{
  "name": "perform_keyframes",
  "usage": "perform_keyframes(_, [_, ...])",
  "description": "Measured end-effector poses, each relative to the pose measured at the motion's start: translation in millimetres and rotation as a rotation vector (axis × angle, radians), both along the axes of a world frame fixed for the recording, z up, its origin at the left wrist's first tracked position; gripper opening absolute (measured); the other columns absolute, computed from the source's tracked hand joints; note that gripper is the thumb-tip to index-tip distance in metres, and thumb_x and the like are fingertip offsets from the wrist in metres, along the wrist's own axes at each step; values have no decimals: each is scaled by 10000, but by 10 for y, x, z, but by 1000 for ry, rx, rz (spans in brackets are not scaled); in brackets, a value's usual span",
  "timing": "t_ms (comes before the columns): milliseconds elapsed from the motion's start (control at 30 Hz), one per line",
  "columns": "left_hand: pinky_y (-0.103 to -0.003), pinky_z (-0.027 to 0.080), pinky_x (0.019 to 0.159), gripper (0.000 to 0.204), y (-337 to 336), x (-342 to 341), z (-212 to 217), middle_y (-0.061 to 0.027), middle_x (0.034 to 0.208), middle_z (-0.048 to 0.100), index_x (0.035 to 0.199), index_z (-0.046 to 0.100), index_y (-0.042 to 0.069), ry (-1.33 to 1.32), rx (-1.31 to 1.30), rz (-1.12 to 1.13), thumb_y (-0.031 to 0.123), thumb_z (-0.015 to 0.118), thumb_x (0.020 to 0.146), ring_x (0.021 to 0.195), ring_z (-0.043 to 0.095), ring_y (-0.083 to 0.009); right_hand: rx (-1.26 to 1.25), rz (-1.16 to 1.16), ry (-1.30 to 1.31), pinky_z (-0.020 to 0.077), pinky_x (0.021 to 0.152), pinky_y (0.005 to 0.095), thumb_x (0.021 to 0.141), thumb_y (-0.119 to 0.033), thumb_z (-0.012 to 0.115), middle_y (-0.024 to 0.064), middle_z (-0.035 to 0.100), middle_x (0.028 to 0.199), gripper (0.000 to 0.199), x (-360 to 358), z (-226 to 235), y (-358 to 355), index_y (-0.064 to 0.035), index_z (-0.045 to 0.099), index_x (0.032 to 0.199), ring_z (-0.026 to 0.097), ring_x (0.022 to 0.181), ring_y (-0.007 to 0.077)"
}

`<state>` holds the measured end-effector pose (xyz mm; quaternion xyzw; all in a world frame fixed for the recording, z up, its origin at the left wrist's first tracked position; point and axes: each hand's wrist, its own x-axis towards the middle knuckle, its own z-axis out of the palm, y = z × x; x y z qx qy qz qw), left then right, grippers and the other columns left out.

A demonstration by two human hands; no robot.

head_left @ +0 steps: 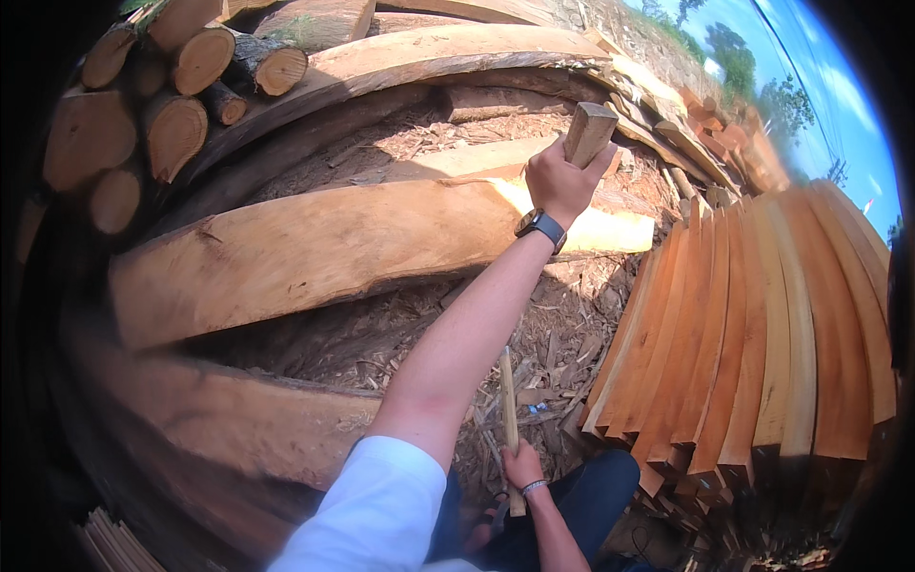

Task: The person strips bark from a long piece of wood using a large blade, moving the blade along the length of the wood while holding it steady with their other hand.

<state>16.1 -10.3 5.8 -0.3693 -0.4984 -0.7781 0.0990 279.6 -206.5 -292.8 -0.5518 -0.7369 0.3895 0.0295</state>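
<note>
Well, starting at the far left, a pile of round logs (172, 124) lies with the cut ends facing this way. Nearer in, long rough slabs (315, 248) with bark edges stretch across the sawdust. The person's left hand (558, 181), a watch on its wrist, is raised out over those slabs. Its fingers are wrapped tight around the lower part of a squared wooden block (589, 132), whose sawn end points up and away.

The block looks stiff and dry, and light enough for one hand, I'd judge. Its rough faces would give good grip but could leave splinters. A hold low on its length, as now, seems the sensible one.

Lower and to the right, near the person's dark trousers, the right hand (522, 467) is closed around a thin stick (508, 410) standing nearly upright. It would probably flex or snap under load.

Wood chips (562, 334) litter the ground between. On the right a tight stack of reddish boards (762, 334) on edge crowds that side.
</note>
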Motion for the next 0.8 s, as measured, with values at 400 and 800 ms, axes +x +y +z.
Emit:
perform_keyframes(400, [-384, 521, 560, 472, 44, -32, -16, -134, 646, 672, 751, 683, 36, -11, 63, 37, 499, 770, 721, 595, 671, -297, 221, -65, -35, 483, 756, 571, 870, -189, 584, 341, 619, 807, 271, 30, -192, -202, 49, 493, 965, 609, 808, 509])
perform_keyframes(800, [-366, 515, 545, 461, 68, -29, -32, -132, 624, 660, 752, 683, 38, 10, 72, 19, 488, 777, 721, 570, 663, -287, 316, -97, 15, 499, 713, 570, 888, -171, 568, 347, 614, 777, 250, -5, 157, 57, 43, 458, 956, 611, 791, 519])
